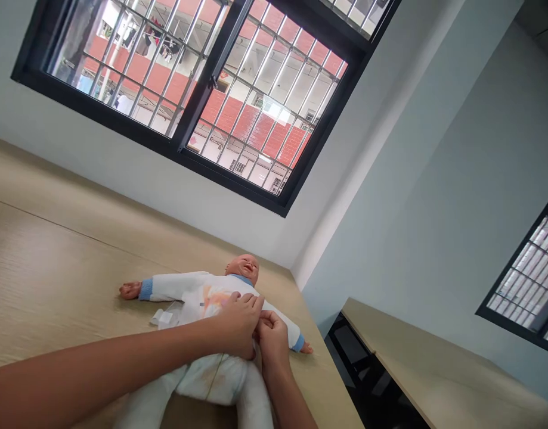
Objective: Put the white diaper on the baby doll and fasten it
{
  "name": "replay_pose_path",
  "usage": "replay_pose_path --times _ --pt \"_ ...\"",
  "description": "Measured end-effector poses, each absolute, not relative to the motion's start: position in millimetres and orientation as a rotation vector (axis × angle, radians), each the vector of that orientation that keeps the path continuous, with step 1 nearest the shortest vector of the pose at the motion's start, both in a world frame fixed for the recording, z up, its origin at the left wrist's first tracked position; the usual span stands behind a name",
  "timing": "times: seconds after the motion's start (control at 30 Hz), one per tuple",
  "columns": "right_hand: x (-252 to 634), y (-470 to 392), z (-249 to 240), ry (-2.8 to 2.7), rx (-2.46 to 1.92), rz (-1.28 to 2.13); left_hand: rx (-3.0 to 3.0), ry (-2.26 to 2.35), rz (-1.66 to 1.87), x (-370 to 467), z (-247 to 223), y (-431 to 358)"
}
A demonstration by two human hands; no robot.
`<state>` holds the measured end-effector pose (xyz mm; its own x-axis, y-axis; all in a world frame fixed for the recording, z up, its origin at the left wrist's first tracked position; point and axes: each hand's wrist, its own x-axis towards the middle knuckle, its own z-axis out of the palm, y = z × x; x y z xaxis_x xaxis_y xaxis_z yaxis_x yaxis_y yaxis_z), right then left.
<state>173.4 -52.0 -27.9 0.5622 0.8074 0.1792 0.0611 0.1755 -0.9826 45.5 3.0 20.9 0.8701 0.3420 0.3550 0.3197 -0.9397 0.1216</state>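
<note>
In the head view, a big light brown surface (77, 256) fills the lower left, with a thin dark line running across it. It touches a pale wall (135, 187), and above it is a window (214, 81) with a black frame and shiny metal bars. Through the bars there is a red and white building (157, 80) with clothes hanging up. On the right is another table (430, 357) with black legs (361, 351), and a second window (519, 283) that the picture's edge cuts off. A doll (195, 298) in white clothes with blue cuffs lies on its back on the surface, arms out wide, head toward the wall. It wears a diaper (211, 378), and a see-through and white flap (164, 314) sticks out by its side. The left hand (238, 322) lies over the doll's belly, and its arm hides part of the doll. The right hand (274, 336) is just beside it with bent fingers. I cannot tell if either one is pinching something, because the fingertips are hidden. The doll's feet are cut off at the bottom.
</note>
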Motion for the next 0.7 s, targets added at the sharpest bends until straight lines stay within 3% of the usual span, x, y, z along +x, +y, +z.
replay_pose_path --times 0.2,0.4,0.7 --pt "164.6 -63.4 -16.2 -0.892 -1.155 0.781 2.965 0.517 0.573 44.7 20.6 4.5" --pt "148.3 -72.4 -9.1 -1.203 -1.228 0.443 2.901 0.510 0.596 42.7 17.6 7.1" --pt "158.0 -76.9 -7.7 -1.393 -1.378 0.467 2.702 0.256 0.341 17.0 52.4 40.1"
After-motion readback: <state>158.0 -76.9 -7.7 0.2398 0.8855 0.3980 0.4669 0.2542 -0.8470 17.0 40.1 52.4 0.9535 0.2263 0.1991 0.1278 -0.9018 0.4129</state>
